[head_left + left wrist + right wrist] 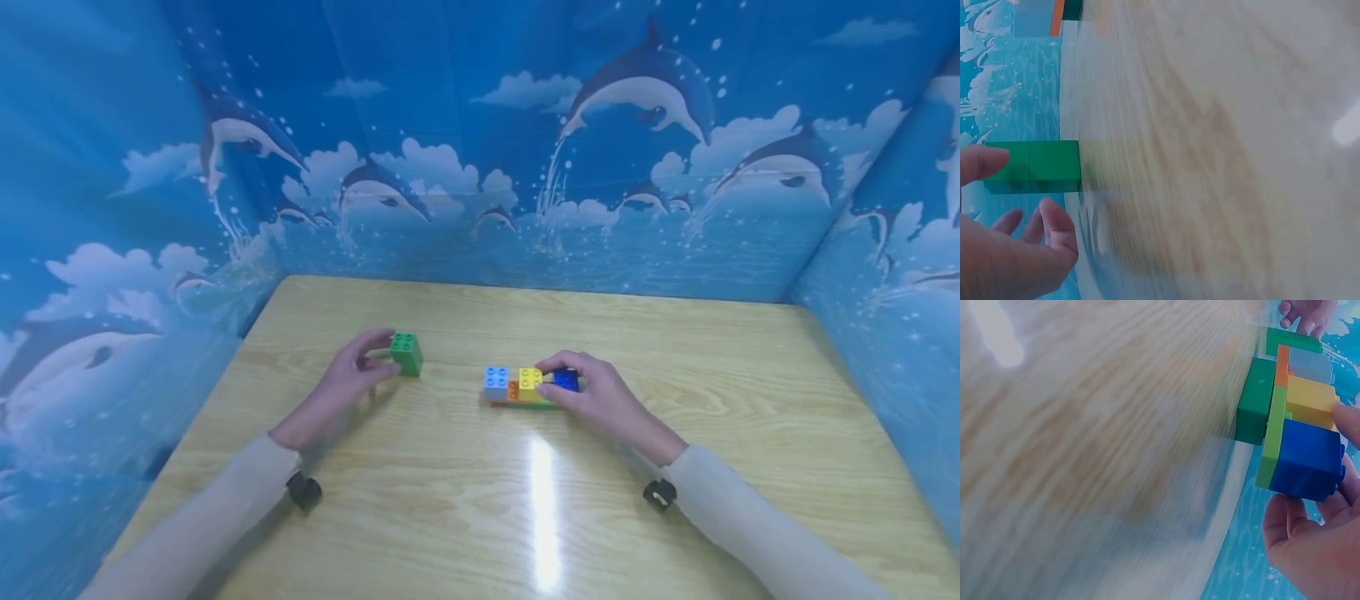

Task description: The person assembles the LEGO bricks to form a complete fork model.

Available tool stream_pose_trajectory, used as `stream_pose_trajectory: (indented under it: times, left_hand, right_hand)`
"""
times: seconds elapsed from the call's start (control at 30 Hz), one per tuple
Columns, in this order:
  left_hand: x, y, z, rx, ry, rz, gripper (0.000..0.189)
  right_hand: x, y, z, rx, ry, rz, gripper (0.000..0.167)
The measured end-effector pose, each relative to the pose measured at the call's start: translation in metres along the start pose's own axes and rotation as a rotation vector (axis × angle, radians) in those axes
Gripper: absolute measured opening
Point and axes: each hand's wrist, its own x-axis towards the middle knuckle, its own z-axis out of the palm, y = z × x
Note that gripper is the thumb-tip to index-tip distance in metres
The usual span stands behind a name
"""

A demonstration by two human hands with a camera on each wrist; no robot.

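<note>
Two green bricks [1054, 165], one stacked on the other, stand upright left of centre. My left hand [360, 362] is beside them, thumb and fingers spread and curved. In the left wrist view its thumb overlaps the upper brick, while the other fingertips show a gap from the stack. Right of centre is a brick build: a light blue brick [496, 382], a yellow brick [529, 379] and a dark blue brick [1310, 459] on orange [1282, 365] and lime green [1270, 444] pieces, with a green brick [1255, 403] underneath. My right hand [596, 392] pinches the yellow brick between thumb and index finger.
The wooden table [420, 500] carries a bright streak of reflected light [545, 517] in front of the build. Blue dolphin-print curtains [480, 150] hang along its back and sides. A black wrist device [303, 492] sits at the left cuff, another black device [660, 494] at the right.
</note>
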Motion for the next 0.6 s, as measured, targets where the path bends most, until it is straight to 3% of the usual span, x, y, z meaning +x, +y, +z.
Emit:
stream_pose_trajectory:
  times: [0.33,0.6]
  left_hand:
    - [0.017,-0.003,-0.001,0.000,-0.041,-0.009,0.066]
    - [0.020,-0.005,-0.001,0.047,-0.033,-0.030,0.060]
  right_hand:
    - [-0.001,0.002,-0.001,0.016,0.007,0.001,0.032]
    - [0.000,0.003,0.000,0.052,0.001,0.010,0.033]
